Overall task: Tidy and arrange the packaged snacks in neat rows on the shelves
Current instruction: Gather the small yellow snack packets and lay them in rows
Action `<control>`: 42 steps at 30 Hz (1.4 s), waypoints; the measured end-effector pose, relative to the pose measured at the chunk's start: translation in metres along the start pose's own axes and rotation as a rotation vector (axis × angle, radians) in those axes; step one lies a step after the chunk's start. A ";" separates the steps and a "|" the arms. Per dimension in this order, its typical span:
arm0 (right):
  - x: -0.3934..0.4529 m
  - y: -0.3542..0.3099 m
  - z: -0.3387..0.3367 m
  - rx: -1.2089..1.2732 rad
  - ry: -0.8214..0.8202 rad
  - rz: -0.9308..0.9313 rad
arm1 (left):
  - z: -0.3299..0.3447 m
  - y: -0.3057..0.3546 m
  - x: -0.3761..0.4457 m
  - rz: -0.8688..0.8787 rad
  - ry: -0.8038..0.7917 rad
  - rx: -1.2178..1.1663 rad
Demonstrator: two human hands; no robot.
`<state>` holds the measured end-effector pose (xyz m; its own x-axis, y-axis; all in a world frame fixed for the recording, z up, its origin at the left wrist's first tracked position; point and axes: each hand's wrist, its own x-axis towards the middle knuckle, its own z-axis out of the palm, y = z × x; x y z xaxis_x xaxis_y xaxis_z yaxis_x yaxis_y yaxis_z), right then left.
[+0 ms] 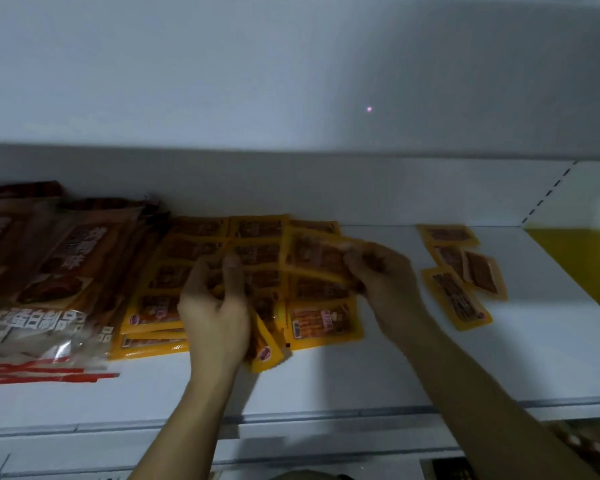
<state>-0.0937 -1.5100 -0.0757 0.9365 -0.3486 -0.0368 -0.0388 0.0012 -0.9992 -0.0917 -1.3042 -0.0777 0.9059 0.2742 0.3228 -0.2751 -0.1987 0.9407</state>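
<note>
Several small yellow snack packets (257,237) lie in overlapping rows on the white shelf (395,368). My left hand (215,313) grips a few yellow packets (265,355) that hang down below its palm. My right hand (385,271) pinches the edge of another yellow packet (312,254), held just above the rows. To the right, three loose yellow packets (459,271) lie scattered and tilted. Large brown snack bags (49,271) are stacked at the left, touching the yellow rows.
The shelf's back wall (361,192) stands close behind the packets. A slotted upright (548,195) and a yellow panel (575,265) close the right end. The front lip of the shelf (326,417) runs below my forearms; another shelf level shows beneath it.
</note>
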 end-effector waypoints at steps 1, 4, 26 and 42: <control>0.028 0.000 -0.007 -0.008 0.038 0.035 | -0.006 -0.001 0.003 -0.046 0.029 -0.042; 0.103 0.002 -0.018 -0.121 0.047 0.183 | -0.015 0.002 0.009 -0.297 0.109 -0.229; -0.038 -0.013 0.023 -0.155 -0.152 -0.161 | 0.045 0.014 -0.002 -0.178 0.118 -0.301; 0.074 0.026 -0.022 -0.548 0.168 -0.003 | 0.006 -0.002 -0.021 0.113 -0.211 -0.012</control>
<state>-0.0333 -1.5561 -0.1038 0.8706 -0.4918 0.0133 -0.2530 -0.4708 -0.8452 -0.1086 -1.3154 -0.0875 0.9158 0.0479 0.3988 -0.3817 -0.2051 0.9012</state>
